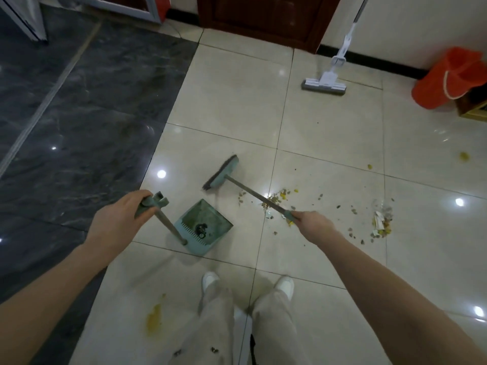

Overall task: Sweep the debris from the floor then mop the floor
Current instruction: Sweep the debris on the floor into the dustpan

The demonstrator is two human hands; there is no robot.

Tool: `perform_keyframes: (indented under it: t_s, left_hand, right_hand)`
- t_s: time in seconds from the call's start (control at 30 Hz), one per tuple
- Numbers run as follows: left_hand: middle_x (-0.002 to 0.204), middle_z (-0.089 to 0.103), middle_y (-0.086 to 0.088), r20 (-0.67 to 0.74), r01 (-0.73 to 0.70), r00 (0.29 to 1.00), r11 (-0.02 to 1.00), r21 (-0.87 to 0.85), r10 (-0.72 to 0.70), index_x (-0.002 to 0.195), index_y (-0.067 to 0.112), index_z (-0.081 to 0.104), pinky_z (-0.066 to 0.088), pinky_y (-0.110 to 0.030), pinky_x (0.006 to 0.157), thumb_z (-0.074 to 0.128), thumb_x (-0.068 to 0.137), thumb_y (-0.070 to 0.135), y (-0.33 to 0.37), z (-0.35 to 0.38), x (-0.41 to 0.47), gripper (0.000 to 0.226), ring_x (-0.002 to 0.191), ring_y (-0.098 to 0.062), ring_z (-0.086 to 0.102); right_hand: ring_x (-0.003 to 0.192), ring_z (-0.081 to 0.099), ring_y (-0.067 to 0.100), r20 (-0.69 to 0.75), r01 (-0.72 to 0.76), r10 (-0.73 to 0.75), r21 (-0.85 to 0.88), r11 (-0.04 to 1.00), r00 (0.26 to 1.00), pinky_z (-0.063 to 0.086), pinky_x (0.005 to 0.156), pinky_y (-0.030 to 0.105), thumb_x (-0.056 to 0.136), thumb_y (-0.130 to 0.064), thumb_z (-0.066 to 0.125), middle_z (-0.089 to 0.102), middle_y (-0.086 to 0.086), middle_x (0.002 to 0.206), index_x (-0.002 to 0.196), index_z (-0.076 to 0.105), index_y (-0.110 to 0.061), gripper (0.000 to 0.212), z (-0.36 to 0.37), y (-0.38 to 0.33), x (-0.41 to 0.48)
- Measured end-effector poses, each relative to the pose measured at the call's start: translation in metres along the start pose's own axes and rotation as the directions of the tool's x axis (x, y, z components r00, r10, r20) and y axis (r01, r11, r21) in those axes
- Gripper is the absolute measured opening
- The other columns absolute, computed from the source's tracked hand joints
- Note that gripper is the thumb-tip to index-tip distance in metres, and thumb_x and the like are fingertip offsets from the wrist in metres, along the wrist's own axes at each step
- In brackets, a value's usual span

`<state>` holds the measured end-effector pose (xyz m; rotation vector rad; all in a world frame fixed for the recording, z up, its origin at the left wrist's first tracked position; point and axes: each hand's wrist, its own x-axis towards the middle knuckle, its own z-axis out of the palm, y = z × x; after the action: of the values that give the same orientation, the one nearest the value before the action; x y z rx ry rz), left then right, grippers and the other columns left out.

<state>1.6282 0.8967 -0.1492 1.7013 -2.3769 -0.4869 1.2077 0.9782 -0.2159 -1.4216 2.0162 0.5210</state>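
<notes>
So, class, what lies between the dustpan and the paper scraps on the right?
In the head view, scattered debris lies on the tile there, with the broom handle and right hand crossing above it.

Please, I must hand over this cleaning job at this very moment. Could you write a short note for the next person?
Left hand grips the dustpan by its handle top; it stands on the tiles with a little dark debris in it.
Right hand grips the broom by its handle; its head is beyond the dustpan.
Done: very little swept.
Left: the debris pile under the broom handle, another further right, yellow stains, then mopping. The mop and orange bucket are by the wall.
</notes>
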Motion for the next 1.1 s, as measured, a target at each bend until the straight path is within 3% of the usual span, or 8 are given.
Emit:
perform_keyframes:
  t_s: [0.17, 0.33, 0.5, 0.7, 0.9, 1.1]
  left_hand:
    - [0.101, 0.067, -0.005, -0.002, 0.036, 0.999, 0.999, 0.039, -0.036, 0.111, 0.013, 0.058, 0.047, -0.037, 0.058, 0.069, 0.085, 0.025, 0.022, 0.010, -0.007, 0.031, 0.077, -0.030, 0.064]
    - [0.096, 0.067, -0.007, 0.019, -0.021, 1.000, 0.994, 0.110, 0.019, 0.109, 0.010, 0.058, 0.042, -0.032, 0.053, 0.069, 0.085, 0.025, 0.060, 0.023, -0.003, 0.031, 0.072, -0.028, 0.063]
    - [0.094, 0.066, -0.005, 0.047, -0.029, 0.999, 0.991, 0.128, 0.023, 0.110, 0.012, 0.059, 0.040, -0.031, 0.054, 0.068, 0.085, 0.025, 0.110, 0.035, 0.010, 0.029, 0.071, -0.026, 0.063]
    - [0.089, 0.065, -0.008, 0.062, -0.053, 0.997, 0.989, 0.139, 0.044, 0.109, 0.008, 0.059, 0.038, -0.031, 0.052, 0.069, 0.085, 0.020, 0.169, 0.052, 0.032, 0.029, 0.066, -0.025, 0.059]
    - [0.087, 0.064, -0.006, 0.067, -0.088, 0.994, 0.991, 0.099, 0.082, 0.111, 0.009, 0.057, 0.045, -0.035, 0.052, 0.065, 0.088, 0.024, 0.218, 0.064, 0.056, 0.029, 0.063, -0.024, 0.058]
    - [0.085, 0.064, -0.005, 0.057, -0.106, 0.993, 0.992, 0.062, 0.103, 0.111, 0.012, 0.057, 0.045, -0.036, 0.055, 0.065, 0.087, 0.025, 0.239, 0.069, 0.085, 0.028, 0.064, -0.027, 0.058]
  right_hand:
    - [0.074, 0.054, 0.023, 0.062, 0.042, -0.031, -0.174, 0.984, 0.998, 0.046, 0.062, 0.032, 0.103, -0.022, 0.029, 0.051, 0.001, 0.088, 0.139, 0.034, -0.047, 0.044, 0.020, 0.032, -0.002]
    - [0.085, 0.063, 0.025, 0.090, 0.006, 0.017, -0.250, 0.968, 0.996, 0.049, 0.068, 0.033, 0.105, -0.029, 0.025, 0.054, 0.004, 0.091, 0.143, 0.024, -0.050, 0.044, 0.035, 0.128, -0.018]
    - [0.069, 0.059, 0.016, 0.117, -0.084, 0.113, -0.229, 0.970, 0.987, 0.055, 0.068, 0.031, 0.105, -0.037, 0.019, 0.046, -0.003, 0.074, 0.142, 0.016, -0.058, 0.043, 0.043, 0.248, -0.045]
    - [0.069, 0.060, 0.012, 0.125, -0.217, 0.242, -0.185, 0.959, 0.962, 0.055, 0.066, 0.027, 0.103, -0.046, 0.014, 0.054, -0.004, 0.079, 0.140, 0.017, -0.062, 0.041, 0.049, 0.365, -0.092]
    - [0.064, 0.057, 0.008, 0.161, -0.295, 0.332, -0.213, 0.931, 0.930, 0.044, 0.052, 0.019, 0.104, -0.045, 0.014, 0.049, -0.007, 0.075, 0.144, 0.017, -0.058, 0.042, 0.049, 0.426, -0.133]
    - [0.073, 0.056, 0.020, 0.089, -0.296, 0.306, -0.106, 0.949, 0.948, 0.049, 0.069, 0.030, 0.100, -0.055, 0.017, 0.056, -0.002, 0.084, 0.139, 0.033, -0.056, 0.041, 0.019, 0.429, -0.136]
